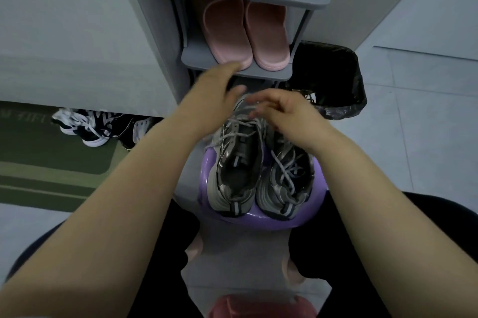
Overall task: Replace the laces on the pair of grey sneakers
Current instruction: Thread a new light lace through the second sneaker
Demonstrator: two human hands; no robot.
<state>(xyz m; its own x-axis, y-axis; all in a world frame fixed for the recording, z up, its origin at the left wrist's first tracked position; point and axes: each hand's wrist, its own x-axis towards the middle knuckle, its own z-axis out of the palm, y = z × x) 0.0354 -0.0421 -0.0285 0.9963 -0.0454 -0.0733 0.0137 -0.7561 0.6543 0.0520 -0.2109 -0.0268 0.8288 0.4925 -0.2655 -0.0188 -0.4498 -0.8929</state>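
A grey shoe rack (196,57) stands behind a purple stool (261,224) carrying the pair of grey sneakers (241,162). The left hand (216,88) hovers released above their toes; the right hand (285,110) curls over the laces (239,126), grip unclear.

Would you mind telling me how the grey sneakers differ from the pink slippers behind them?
The grey sneakers are laced and stand on the purple stool; the pink slippers have no laces and sit on a grey rack shelf. Both pairs stand side by side.
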